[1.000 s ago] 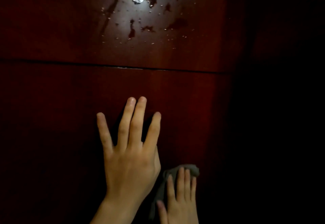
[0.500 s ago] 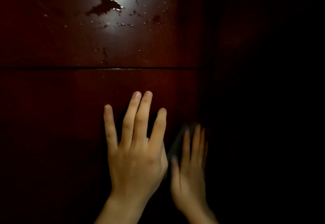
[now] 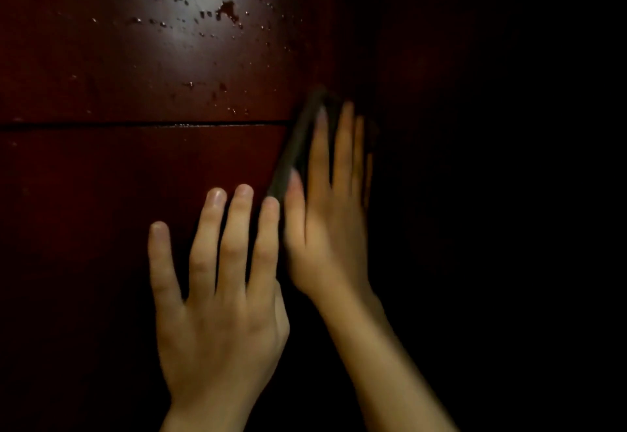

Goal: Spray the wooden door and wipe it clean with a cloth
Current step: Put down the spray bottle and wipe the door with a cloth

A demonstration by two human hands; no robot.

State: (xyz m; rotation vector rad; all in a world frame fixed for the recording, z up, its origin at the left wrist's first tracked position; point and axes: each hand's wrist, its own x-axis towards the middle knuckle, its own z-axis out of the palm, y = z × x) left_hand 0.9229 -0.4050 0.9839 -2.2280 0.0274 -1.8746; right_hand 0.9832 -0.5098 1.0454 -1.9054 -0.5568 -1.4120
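Observation:
The dark red wooden door (image 3: pixel 101 177) fills the view in dim light. Wet droplets and streaks (image 3: pixel 217 17) glisten on its upper panel. My left hand (image 3: pixel 217 299) lies flat on the lower panel with fingers spread, holding nothing. My right hand (image 3: pixel 325 214), blurred by motion, presses a dark grey cloth (image 3: pixel 298 146) flat against the door near its right edge. The cloth shows along the left of my fingers and reaches up past the groove.
A thin horizontal groove (image 3: pixel 135 124) divides the upper panel from the lower one. To the right of the door's edge everything is black and nothing can be made out.
My right hand has slid the cloth upward along the door's right side, from below my left hand to the groove. My left hand stays flat on the lower panel.

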